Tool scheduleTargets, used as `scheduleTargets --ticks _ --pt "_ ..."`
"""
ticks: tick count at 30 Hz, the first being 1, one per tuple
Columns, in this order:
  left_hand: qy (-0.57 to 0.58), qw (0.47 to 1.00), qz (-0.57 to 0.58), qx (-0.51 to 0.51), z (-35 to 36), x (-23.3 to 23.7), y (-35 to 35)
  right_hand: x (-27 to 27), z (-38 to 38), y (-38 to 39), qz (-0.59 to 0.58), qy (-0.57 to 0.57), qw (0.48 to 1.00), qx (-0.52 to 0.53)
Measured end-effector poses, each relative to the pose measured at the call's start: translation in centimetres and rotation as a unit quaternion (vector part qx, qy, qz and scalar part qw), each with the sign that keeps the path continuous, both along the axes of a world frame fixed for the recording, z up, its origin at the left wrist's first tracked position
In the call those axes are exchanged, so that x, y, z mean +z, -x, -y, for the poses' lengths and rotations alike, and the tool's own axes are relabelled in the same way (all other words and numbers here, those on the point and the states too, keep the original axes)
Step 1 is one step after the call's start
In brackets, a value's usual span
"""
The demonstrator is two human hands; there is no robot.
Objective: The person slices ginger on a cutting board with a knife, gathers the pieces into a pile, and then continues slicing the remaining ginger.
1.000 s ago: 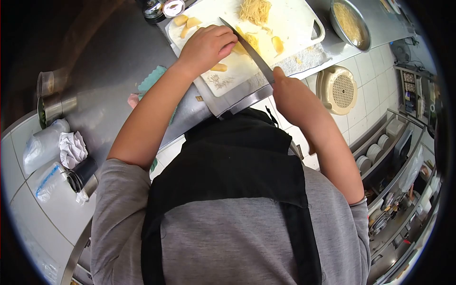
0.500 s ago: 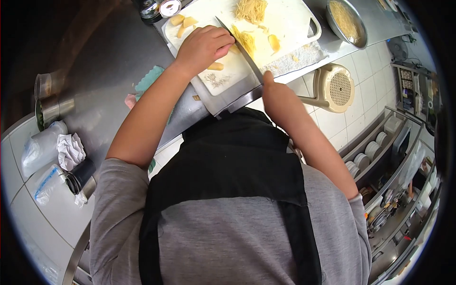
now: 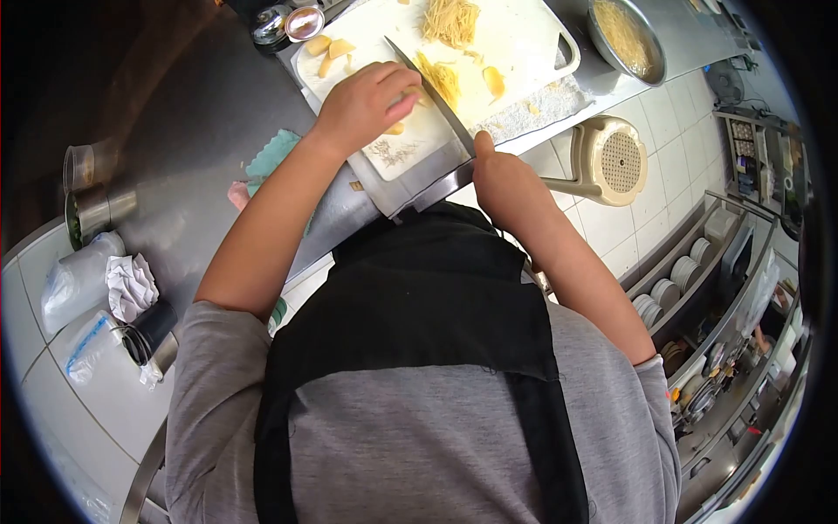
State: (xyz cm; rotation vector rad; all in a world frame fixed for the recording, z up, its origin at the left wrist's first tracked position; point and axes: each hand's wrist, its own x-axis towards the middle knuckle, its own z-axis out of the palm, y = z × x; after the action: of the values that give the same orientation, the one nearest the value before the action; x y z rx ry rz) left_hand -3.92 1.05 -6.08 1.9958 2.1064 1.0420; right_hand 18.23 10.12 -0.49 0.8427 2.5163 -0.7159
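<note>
My right hand (image 3: 504, 182) is wrapped round the handle of a kitchen knife (image 3: 443, 103), its long blade slanting up and left over a white cutting board (image 3: 528, 39). On the blade's left side, my left hand (image 3: 365, 106) has its fingers curled down on a pale yellow vegetable piece that they mostly hide. Fine yellow shreds (image 3: 443, 80) lie right against the other side of the blade. A bigger pile of shreds (image 3: 451, 21) sits farther up the board, and a flat yellow slice (image 3: 494, 82) rests to the right. Several peeled chunks (image 3: 339, 48) lie at the upper left.
A metal bowl (image 3: 653, 77) of pale shreds stands right of the board. A wet white cloth (image 3: 554, 103) shows under the board's edge. On the steel counter (image 3: 205, 113) lies a green cloth (image 3: 272, 155). A beige plastic stool (image 3: 611, 162) stands on the floor to the right.
The whole view has shifted slightly. Both hands stay at the board, the knife still in my right hand; the fingers of my left hand have moved a little beside the blade.
</note>
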Motion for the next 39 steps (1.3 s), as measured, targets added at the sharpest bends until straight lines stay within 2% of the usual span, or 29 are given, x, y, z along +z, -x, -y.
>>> scheduleTargets --ticks 7,12,18,25,28,32,36,39 --pt "0.025 0.999 -0.004 -0.028 0.1 -0.3 0.5 1.3 -1.0 -0.4 -0.031 0.022 0.999 0.008" --pt "0.013 0.999 -0.012 -0.049 -0.3 -0.4 1.1 1.8 -1.6 0.3 -0.001 0.002 1.0 0.015" --pt "0.045 0.997 -0.041 -0.055 -0.3 -0.4 1.3 6.3 -1.8 1.1 0.04 0.021 0.999 0.012" --pt "0.035 0.997 -0.032 -0.056 -0.4 -0.2 1.2 0.5 0.3 0.6 0.019 0.001 1.0 0.003" --pt "0.049 0.997 -0.028 -0.055 -0.4 -0.2 1.3 3.7 -1.1 0.5 0.015 0.009 1.0 0.022" --pt "0.038 0.997 -0.034 -0.056 -0.4 -0.6 1.4 1.6 0.3 0.1 0.036 0.019 0.999 -0.008" --pt "0.034 0.997 -0.048 -0.056 -0.3 -0.6 1.4 1.6 -0.1 0.3 0.019 -0.004 1.0 0.002" --pt "0.016 0.996 -0.059 -0.064 -0.3 -0.7 1.5 2.1 0.4 -0.2 0.026 0.021 0.999 -0.009"
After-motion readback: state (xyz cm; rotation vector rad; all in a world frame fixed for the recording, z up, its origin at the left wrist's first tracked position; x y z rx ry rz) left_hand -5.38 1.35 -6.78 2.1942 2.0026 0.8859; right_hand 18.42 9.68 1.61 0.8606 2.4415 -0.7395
